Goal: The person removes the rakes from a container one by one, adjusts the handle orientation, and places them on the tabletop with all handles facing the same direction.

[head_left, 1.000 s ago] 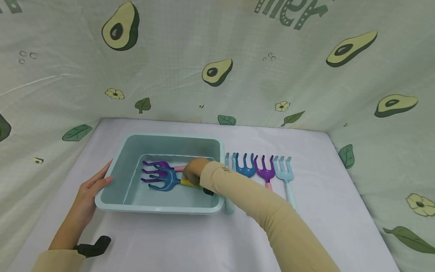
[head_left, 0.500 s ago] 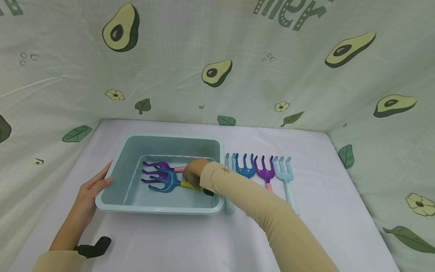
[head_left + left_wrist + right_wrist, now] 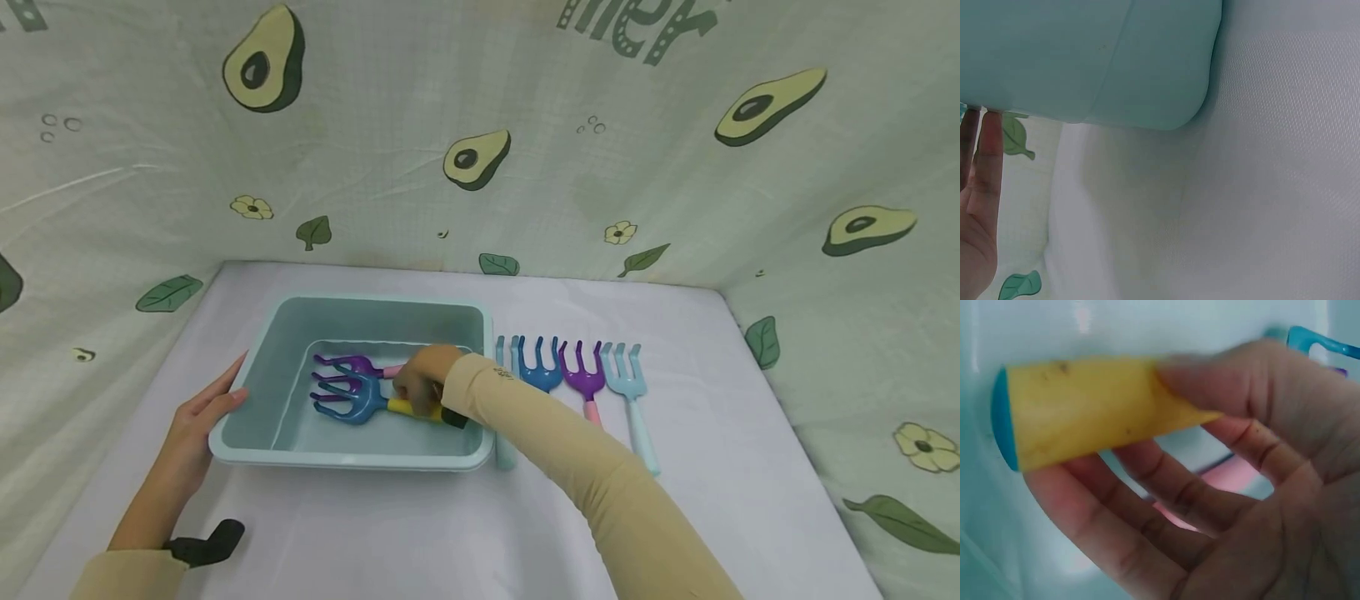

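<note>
A toy garden fork (image 3: 358,402) with a blue three-pronged head and yellow handle (image 3: 1079,412) is in my right hand (image 3: 422,372). My thumb and fingers pinch the handle just above the floor of the pale teal tub (image 3: 345,460). Partly beneath it lies a purple fork (image 3: 356,364) with a pink handle, its prongs also towards the left. My left hand (image 3: 197,427) holds the tub's left side, thumb over the rim and fingers against the outside. Those fingers look straight in the left wrist view.
Right of the tub several forks stand in a row, heads away from me: light blue (image 3: 506,450), blue (image 3: 540,377), purple (image 3: 582,379) and light blue (image 3: 628,385). My right forearm partly covers them. An avocado-print cloth (image 3: 375,167) encloses the white table (image 3: 315,533).
The blue fork has shifted a little to the left, and its head has turned slightly with my right hand. My left hand and the tub stay where they were.
</note>
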Available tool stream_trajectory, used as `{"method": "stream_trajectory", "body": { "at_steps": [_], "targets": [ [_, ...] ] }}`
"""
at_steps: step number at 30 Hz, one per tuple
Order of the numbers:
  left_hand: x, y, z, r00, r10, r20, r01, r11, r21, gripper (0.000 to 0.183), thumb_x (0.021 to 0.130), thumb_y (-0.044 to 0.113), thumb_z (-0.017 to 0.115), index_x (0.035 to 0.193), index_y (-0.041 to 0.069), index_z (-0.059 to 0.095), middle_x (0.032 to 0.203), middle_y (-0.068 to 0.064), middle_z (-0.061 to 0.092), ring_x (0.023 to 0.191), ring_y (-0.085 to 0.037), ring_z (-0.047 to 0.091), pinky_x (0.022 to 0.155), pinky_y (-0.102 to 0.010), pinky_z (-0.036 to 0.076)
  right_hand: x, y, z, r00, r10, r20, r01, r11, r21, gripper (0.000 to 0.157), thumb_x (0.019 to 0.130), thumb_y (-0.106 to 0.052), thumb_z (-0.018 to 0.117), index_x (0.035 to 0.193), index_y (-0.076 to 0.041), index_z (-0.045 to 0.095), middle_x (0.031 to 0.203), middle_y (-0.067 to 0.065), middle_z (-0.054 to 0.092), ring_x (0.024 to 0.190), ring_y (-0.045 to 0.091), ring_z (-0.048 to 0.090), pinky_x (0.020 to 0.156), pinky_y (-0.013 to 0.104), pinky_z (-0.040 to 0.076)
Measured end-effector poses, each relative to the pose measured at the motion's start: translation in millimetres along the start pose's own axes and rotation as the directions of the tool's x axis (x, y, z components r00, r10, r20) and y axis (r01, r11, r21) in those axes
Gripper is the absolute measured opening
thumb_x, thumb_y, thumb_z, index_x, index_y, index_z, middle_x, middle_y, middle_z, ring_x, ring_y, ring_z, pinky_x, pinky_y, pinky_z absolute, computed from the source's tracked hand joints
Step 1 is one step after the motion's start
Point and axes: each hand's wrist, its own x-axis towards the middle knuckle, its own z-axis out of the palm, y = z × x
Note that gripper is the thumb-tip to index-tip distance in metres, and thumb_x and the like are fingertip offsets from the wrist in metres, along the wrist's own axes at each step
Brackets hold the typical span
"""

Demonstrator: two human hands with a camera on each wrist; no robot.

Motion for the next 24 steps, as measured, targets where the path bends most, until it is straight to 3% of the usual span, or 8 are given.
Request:
{"method": "stream_trajectory", "body": {
  "at_steps": [6,13,18,24],
  "targets": [
    [0.6,-0.2,-0.7,1.000,-0.006,-0.003,0.006,1.000,0.020,0.053,0.096,0.028,0.048,0.145,0.032,0.028,0.154,0.010,0.019,0.119,0.004,0.038,0.072,-0.011,0.046,-3.5,-3.6,-1.7,0.999,-0.035,0.037,0.031,0.993,0.117,0.021,0.080,-0.011,0.065,0.092,-0.019,0.050,0.090,0.004,0.052,0.063,0.016,0.053,0.057,0.025,0.048],
    [1.5,-1.0,-1.6,1.000,-0.022,-0.015,0.024,0.996,0.085,0.053,0.097,0.031,0.046,0.146,0.036,0.025,0.154,0.012,0.016,0.138,-0.019,0.027,0.072,-0.010,0.046,-7.7,-4.9,-5.3,0.990,-0.131,0.056,0.117,0.971,0.208,0.025,0.083,-0.014,0.063,0.100,-0.020,0.045,0.089,0.004,0.051,0.061,0.017,0.053,0.065,0.029,0.051],
    [2.0,-0.5,-1.2,1.000,-0.019,-0.005,0.019,0.999,0.039,0.053,0.097,0.029,0.046,0.146,0.035,0.026,0.154,0.014,0.016,0.142,-0.021,0.019,0.072,-0.009,0.046,-17.2,-0.3,-8.3,0.976,-0.217,0.021,0.202,0.935,0.293,0.027,0.084,-0.013,0.061,0.103,-0.019,0.042,0.097,0.004,0.049,0.063,0.019,0.055,0.071,0.034,0.054],
    [1.2,-1.5,-1.3,1.000,-0.010,0.001,0.010,1.000,-0.011,0.053,0.097,0.026,0.046,0.146,0.033,0.027,0.153,0.014,0.017,0.139,-0.012,0.024,0.072,-0.009,0.046,-31.3,4.6,-10.7,0.955,-0.289,-0.067,0.294,0.890,0.347,0.028,0.084,-0.012,0.059,0.106,-0.018,0.042,0.097,0.005,0.048,0.062,0.018,0.057,0.065,0.033,0.054]
  ]
}}
